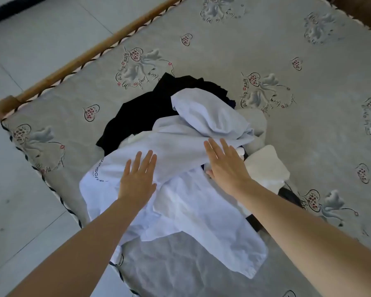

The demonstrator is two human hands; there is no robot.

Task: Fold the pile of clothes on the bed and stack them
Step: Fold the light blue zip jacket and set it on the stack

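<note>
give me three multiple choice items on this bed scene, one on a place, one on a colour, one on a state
1. Where does the black garment lie in the pile?
A. on the far side, partly under the pale clothes
B. on the floor
C. draped over the right forearm

2. What colour is the shirt with printed lettering under the left hand?
A. red
B. white
C. green

3. How are the two hands?
A. both clenched in fists
B. both flat, fingers straight, on the clothes
C. both lifted off the bed

Answers: 1 A, its dark cloth shows beyond the pale shirts. 2 B, the cloth is white with dark letters. 3 B, the left hand and right hand lie with fingers spread on the fabric.
</note>
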